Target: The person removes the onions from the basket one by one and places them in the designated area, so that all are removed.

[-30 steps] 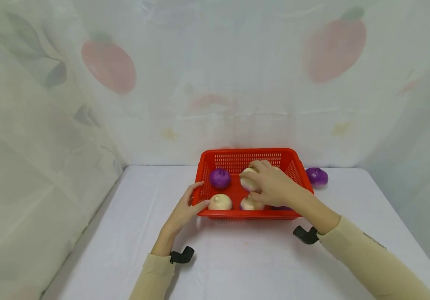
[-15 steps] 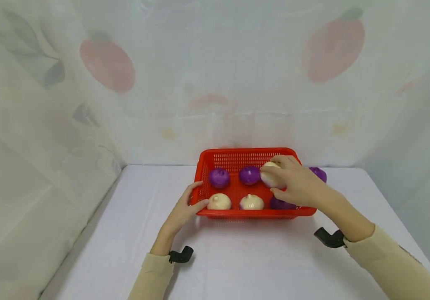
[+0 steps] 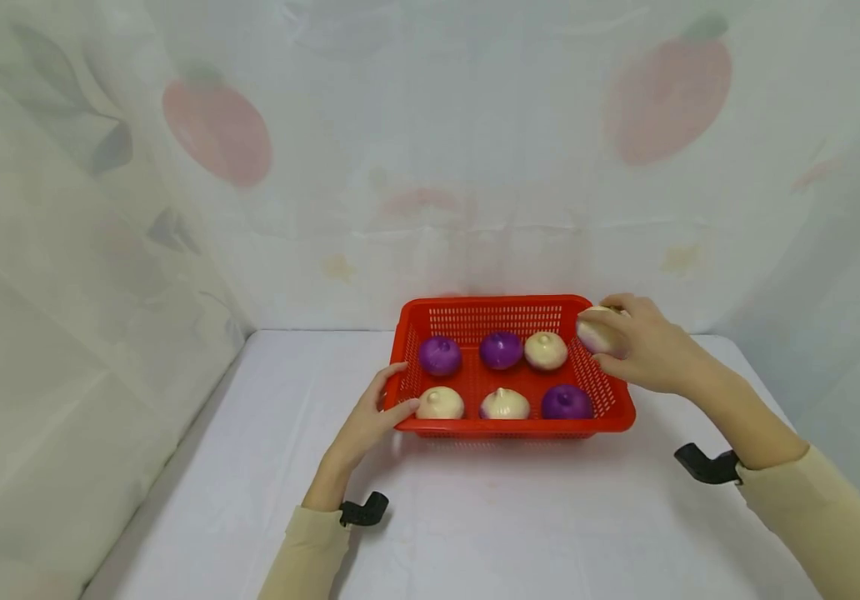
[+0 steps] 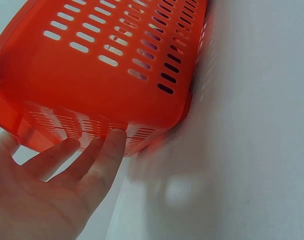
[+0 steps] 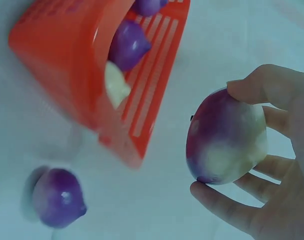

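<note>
My right hand (image 3: 643,346) pinches a purple-and-white onion (image 5: 227,140) between thumb and fingers, lifted at the right rim of the red basket (image 3: 512,427). The right wrist view shows it beside the basket's end. At the basket's left end my left hand (image 3: 370,417) grips the side, thumb over the rim near the front corner and fingertips against the outer wall (image 4: 91,95). Inside, the back row has two purple onions (image 3: 501,350) and a pale onion (image 3: 546,351). The front row has two pale onions (image 3: 440,403) and a purple onion (image 3: 567,402).
A loose purple onion (image 5: 59,197) lies on the white-covered table (image 3: 475,517) outside the basket; in the head view my right hand hides it. A pale patterned curtain (image 3: 430,150) hangs close behind the basket and down both sides.
My right hand has carried the onion it holds rightward from the middle of the basket to past the right rim, uncovering the onions beneath. The left hand and the basket have stayed put.
</note>
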Available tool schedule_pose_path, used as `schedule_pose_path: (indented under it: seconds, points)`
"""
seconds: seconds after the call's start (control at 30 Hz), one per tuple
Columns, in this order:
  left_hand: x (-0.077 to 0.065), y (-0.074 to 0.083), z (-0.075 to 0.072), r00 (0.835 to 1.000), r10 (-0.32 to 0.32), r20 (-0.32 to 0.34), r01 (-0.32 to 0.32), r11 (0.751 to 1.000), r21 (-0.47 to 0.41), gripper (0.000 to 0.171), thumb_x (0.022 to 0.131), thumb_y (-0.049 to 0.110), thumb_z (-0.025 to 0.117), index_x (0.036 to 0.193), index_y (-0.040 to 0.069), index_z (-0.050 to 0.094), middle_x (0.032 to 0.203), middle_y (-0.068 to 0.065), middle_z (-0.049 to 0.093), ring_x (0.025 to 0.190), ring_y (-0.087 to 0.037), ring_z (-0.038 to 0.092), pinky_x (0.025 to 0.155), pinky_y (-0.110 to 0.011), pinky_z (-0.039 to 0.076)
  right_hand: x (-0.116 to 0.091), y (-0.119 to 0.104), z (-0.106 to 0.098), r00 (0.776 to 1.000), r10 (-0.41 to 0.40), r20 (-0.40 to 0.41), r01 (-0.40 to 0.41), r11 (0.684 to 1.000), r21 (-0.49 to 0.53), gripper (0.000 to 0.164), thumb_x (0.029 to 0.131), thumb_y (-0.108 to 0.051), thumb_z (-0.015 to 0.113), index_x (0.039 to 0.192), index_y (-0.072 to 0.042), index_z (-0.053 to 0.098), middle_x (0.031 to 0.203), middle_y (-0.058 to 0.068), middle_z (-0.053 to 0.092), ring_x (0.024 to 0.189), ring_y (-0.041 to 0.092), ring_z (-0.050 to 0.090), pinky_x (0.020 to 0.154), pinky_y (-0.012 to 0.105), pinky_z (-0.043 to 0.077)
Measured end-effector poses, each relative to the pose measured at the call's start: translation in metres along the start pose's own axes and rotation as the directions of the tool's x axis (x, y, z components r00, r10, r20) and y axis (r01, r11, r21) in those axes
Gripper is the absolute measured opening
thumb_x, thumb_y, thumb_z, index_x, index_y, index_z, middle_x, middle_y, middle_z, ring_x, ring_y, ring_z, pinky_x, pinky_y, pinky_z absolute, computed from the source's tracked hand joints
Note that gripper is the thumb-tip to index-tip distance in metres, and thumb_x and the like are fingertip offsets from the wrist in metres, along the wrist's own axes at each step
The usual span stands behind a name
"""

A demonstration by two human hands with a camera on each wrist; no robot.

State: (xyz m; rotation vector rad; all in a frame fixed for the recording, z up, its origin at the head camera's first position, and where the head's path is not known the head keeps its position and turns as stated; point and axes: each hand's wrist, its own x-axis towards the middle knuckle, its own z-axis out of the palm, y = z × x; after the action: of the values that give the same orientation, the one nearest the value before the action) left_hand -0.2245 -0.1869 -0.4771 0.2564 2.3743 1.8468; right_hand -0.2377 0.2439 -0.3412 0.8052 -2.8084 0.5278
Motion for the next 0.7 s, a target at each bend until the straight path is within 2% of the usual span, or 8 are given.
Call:
schedule_pose_path:
  seconds: [0.07, 0.27, 0.43, 0.63, 0.7]
  points:
    - [0.0, 0.001, 0.0, 1.0, -0.001, -0.002, 0.001, 1.0, 0.0, 0.073, 0.092, 0.042, 0.076, 0.154, 0.029, 0.039, 0.156, -0.015, 0.041, 0.138, -0.036, 0.046, 0.11, -0.055, 0.04, 0.001, 0.008, -0.002, 0.999, 0.043, 0.01, -0.044, 0.999, 0.006, 0.05, 0.087, -0.012, 0.07, 0.136, -0.012, 0.061, 0.137, 0.025, 0.045, 0.124, 0.048, 0.042, 0.081, 0.067, 0.053]
    - [0.0, 0.001, 0.001, 1.0, 0.003, -0.003, -0.003, 1.0, 0.007, 0.077, 0.091, 0.043, 0.076, 0.155, 0.026, 0.038, 0.157, -0.015, 0.04, 0.137, -0.036, 0.047, 0.11, -0.056, 0.04, 0.003, 0.037, -0.004, 0.987, 0.155, 0.031, -0.154, 0.988, -0.033, 0.051, 0.089, -0.02, 0.071, 0.138, -0.009, 0.06, 0.137, 0.027, 0.044, 0.122, 0.052, 0.041, 0.078, 0.073, 0.05]
    - [0.0, 0.0, 0.001, 1.0, 0.01, -0.01, -0.01, 1.0, 0.006, 0.071, 0.091, 0.042, 0.076, 0.152, 0.032, 0.041, 0.157, -0.013, 0.04, 0.135, -0.035, 0.049, 0.109, -0.056, 0.04, 0.001, 0.06, -0.005, 0.981, 0.191, 0.031, -0.189, 0.98, -0.057, 0.054, 0.09, -0.023, 0.071, 0.138, -0.004, 0.057, 0.136, 0.033, 0.042, 0.119, 0.056, 0.039, 0.076, 0.075, 0.049]
    - [0.0, 0.0, 0.001, 1.0, 0.006, -0.011, -0.006, 1.0, 0.01, 0.074, 0.092, 0.04, 0.076, 0.154, 0.026, 0.04, 0.156, -0.011, 0.041, 0.136, -0.035, 0.048, 0.109, -0.057, 0.04, -0.005, 0.085, 0.0, 0.971, 0.239, 0.008, -0.238, 0.968, -0.076, 0.055, 0.089, -0.022, 0.071, 0.138, -0.001, 0.055, 0.134, 0.034, 0.041, 0.118, 0.057, 0.038, 0.079, 0.077, 0.047]
    - [0.0, 0.0, 0.001, 1.0, 0.0, -0.014, 0.0, 1.0, 0.013, 0.073, 0.092, 0.041, 0.076, 0.154, 0.027, 0.04, 0.156, -0.009, 0.041, 0.136, -0.034, 0.048, 0.109, -0.057, 0.04, -0.008, 0.091, 0.002, 0.964, 0.265, 0.013, -0.264, 0.962, -0.071, 0.056, 0.09, -0.022, 0.07, 0.139, -0.001, 0.054, 0.134, 0.035, 0.04, 0.12, 0.058, 0.036, 0.081, 0.078, 0.045]
